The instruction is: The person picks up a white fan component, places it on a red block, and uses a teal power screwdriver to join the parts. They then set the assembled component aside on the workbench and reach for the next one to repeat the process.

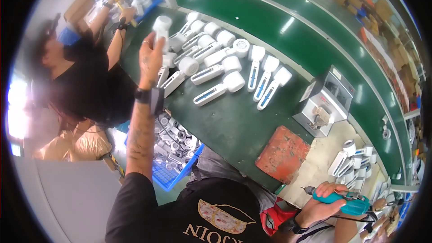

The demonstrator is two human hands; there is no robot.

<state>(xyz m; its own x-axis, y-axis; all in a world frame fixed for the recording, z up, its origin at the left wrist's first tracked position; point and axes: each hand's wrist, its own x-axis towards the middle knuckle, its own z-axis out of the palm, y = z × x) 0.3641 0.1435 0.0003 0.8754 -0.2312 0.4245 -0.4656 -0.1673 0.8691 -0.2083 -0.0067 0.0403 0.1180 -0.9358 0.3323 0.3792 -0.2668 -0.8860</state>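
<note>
My left hand [150, 60] is raised over the far left of the bench, its fingers wrapped round a white handheld shower head [163, 23] that stands upright in the grip. Below and beside it lie several more shower heads [220, 89] in loose rows, some with a blue strip along the handle. At the lower right, my right hand [320, 203] is closed on a teal electric screwdriver [357, 204], its bit pointing left. The screwdriver is held near the bench's front edge, apart from the shower heads.
A worn red pad [283, 154] lies on the green bench [216, 126], with a grey metal device [325, 101] behind it. More shower heads [345, 159] are piled at the right. A blue crate [168, 177] of grey parts sits below the bench. A co-worker [85, 76] works at left.
</note>
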